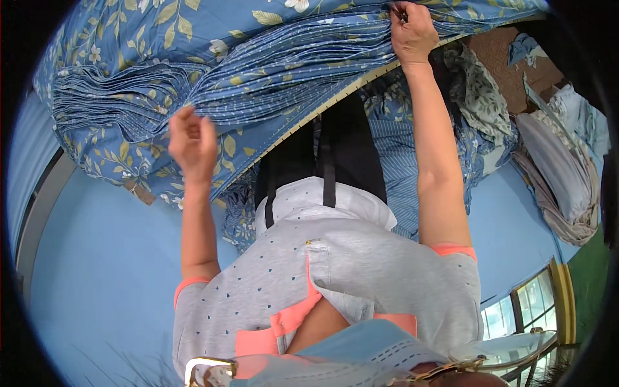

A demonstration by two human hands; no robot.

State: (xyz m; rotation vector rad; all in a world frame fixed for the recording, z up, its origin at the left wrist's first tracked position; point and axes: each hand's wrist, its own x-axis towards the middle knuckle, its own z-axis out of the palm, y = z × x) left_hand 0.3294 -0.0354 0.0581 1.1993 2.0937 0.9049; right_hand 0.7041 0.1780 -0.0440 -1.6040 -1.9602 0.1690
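A blue floral fabric (pixel 277 71) with pale leaves lies gathered in many long, narrow folds marked by white dashed lines. It spreads across a work surface in front of me. My right hand (pixel 412 35) is closed at the far edge of the folds, its fingers wrapped round a small dark tool (pixel 402 13) whose kind I cannot make out. Near the bunched part at the left, my left hand (pixel 193 142) hovers just at the folds' lower edge. Its fingers are curled in and slightly blurred; whatever they may pinch is too small to see.
A pale table edge with tick marks (pixel 303 132) runs slantwise below the fabric. More blue cloth (pixel 400 161) hangs or lies beneath it, by my lap. To the right are a grey-green leaf-print cloth (pixel 477 90) and a pile of folded fabrics (pixel 561 168). A window (pixel 535 300) stands at lower right.
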